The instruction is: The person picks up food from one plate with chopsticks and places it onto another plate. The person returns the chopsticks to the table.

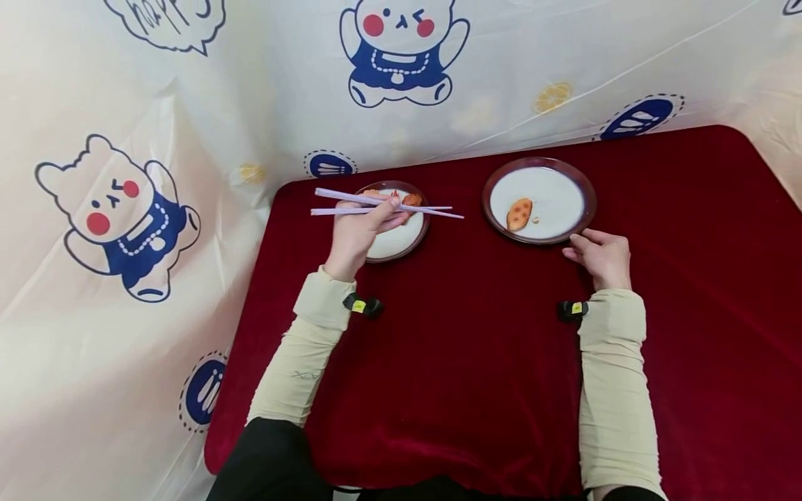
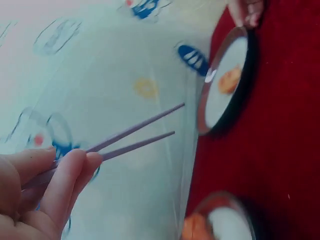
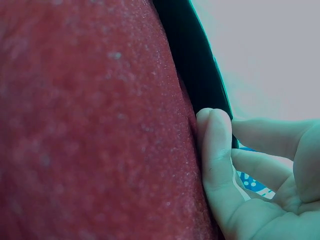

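My left hand (image 1: 352,240) holds a pair of pale purple chopsticks (image 1: 338,197) over the left plate (image 1: 393,243). Their tips point right and lie a little apart; in the left wrist view nothing sits between the tips of the chopsticks (image 2: 135,128). Orange-brown food pieces (image 1: 411,200) lie at the far side of that plate, partly behind the hand. My right hand (image 1: 604,257) pinches the near right rim of the right plate (image 1: 557,198), white with a brown edge. On it rests an oval, orange-brown piece of food (image 1: 519,214) with darker spots, beside a small crumb (image 1: 535,220).
A dark red velvet cloth (image 1: 451,362) covers the table. Behind and to the left hangs a pale curtain (image 1: 250,83) printed with cartoon bears, right along the table's edge. Each wrist carries a small black camera, such as the left one (image 1: 371,307).
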The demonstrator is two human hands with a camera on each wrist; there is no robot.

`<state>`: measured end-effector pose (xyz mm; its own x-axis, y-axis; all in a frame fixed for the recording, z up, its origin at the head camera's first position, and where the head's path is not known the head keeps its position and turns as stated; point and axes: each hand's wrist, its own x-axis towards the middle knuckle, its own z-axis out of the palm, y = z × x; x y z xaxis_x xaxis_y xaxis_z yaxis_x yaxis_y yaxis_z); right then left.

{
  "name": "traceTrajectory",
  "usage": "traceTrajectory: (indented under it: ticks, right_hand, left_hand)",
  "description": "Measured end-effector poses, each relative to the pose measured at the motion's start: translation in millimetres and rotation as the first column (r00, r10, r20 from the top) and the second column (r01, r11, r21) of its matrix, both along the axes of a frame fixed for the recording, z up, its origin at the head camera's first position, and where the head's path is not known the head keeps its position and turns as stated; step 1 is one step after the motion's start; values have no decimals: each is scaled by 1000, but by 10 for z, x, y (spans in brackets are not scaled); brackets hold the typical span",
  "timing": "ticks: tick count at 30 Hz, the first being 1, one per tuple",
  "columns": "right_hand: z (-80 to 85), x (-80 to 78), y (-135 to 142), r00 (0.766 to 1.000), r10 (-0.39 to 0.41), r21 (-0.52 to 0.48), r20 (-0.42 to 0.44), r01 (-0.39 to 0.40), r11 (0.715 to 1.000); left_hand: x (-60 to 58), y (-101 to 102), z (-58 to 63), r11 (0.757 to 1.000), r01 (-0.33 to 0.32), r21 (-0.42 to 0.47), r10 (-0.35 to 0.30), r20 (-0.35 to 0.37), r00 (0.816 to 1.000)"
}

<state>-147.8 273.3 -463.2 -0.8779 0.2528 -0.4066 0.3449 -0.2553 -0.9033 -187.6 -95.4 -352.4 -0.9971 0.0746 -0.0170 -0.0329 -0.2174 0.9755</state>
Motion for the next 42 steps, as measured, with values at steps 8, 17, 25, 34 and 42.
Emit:
traceTrajectory:
  ticks: [8, 17, 25, 34, 42]
  right_hand:
    - [26, 10, 17, 1000, 9, 38, -1, -9, 999]
    - [25, 0, 14, 1000, 12, 98, 17, -14, 995]
    - [23, -2, 37, 1000, 14, 117, 17, -16, 993]
    - [10, 4, 59, 999, 28, 156, 35, -33, 987]
    - [-4, -12, 64, 999, 32, 171, 30, -37, 985]
  left_hand:
    - [-83, 739, -7, 943, 57, -329, -72, -32, 997]
    - [-149, 1246, -135, 868, 58, -493, -85, -32, 996]
    - [-140, 1432, -181, 779, 0, -627, -102, -127, 987]
    - [-162, 1610, -107, 517, -127, -847, -241, -286, 927]
    - [-129, 1821, -42, 234, -175, -956, -324, -247, 913]
